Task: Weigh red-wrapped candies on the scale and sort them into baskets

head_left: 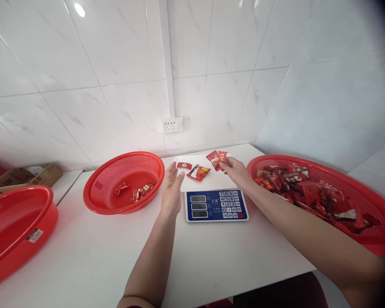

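Note:
Over the right side of the white scale pan (192, 186), my right hand (235, 170) pinches small red snack packets (213, 160); two seem to be in its fingers. My left hand (172, 188) is at the pan's left edge, fingers apart and holding nothing. Between my hands, a larger red and yellow packet (199, 173) and a small red packet (184, 165) are at the pan. The scale's blue keypad panel (217, 205) faces me, with three small displays whose digits are too faint to read.
A red mesh basket (93, 205) with a few packets stands to the left. Another red basket (41, 222) is at the far left, near a cardboard box (46, 175). On the right, a red basket (259, 159) holds many packets. A tiled wall with a socket (173, 124) rises behind the table.

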Action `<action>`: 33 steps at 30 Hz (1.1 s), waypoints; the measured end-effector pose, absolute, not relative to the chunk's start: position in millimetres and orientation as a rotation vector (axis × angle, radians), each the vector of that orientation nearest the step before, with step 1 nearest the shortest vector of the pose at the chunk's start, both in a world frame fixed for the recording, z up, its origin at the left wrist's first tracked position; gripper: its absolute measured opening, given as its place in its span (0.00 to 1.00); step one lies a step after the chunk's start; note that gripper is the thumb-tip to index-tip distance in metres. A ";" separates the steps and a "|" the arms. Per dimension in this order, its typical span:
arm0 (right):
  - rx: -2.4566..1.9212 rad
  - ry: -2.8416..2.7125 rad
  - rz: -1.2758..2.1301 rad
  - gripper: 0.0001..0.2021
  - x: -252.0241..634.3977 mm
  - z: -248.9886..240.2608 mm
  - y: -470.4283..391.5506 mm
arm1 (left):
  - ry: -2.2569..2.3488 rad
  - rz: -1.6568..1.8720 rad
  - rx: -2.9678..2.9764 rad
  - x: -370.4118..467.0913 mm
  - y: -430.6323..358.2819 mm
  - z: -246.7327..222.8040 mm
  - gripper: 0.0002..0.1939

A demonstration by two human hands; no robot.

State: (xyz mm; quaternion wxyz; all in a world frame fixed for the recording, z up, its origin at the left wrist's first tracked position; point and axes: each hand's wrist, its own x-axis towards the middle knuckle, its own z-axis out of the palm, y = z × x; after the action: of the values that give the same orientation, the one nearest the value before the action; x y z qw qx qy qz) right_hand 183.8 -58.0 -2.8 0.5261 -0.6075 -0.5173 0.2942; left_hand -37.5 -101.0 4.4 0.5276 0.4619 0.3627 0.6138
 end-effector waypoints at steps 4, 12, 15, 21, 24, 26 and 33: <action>-1.656 -1.475 0.705 0.10 192.1 -2.6 -66.3 | 0.883 1.516 1.074 -42.6 -103.4 12.4 0.23; -1.843 -1.797 0.352 0.09 192.5 -7.3 -71.6 | 0.845 1.494 1.050 -39.0 -106.5 13.7 0.19; -1.868 -1.743 0.345 0.10 196.7 -6.8 -69.5 | 0.833 1.493 1.048 -38.9 -107.7 14.6 0.20; -1.869 -1.813 0.114 0.13 200.9 -2.9 -66.3 | 0.829 1.499 1.062 -38.8 -110.1 18.2 0.20; -1.799 -2.022 0.096 0.16 184.5 -1.6 -68.1 | 0.833 1.495 1.063 -38.4 -112.5 20.9 0.19; -1.793 -2.144 0.154 0.18 170.9 -2.5 -68.0 | 0.823 1.496 1.061 -38.3 -114.7 22.9 0.18; -1.836 -2.137 0.141 0.13 164.1 -7.9 -62.4 | 0.811 1.521 1.134 -40.5 -118.8 23.7 0.19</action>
State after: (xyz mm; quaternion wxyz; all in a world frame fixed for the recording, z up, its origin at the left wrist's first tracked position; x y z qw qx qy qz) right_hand 164.1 -62.4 -7.9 0.1599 -0.6425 -0.7478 0.0493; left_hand -40.5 -118.8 23.7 0.5133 0.4716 0.3372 0.6328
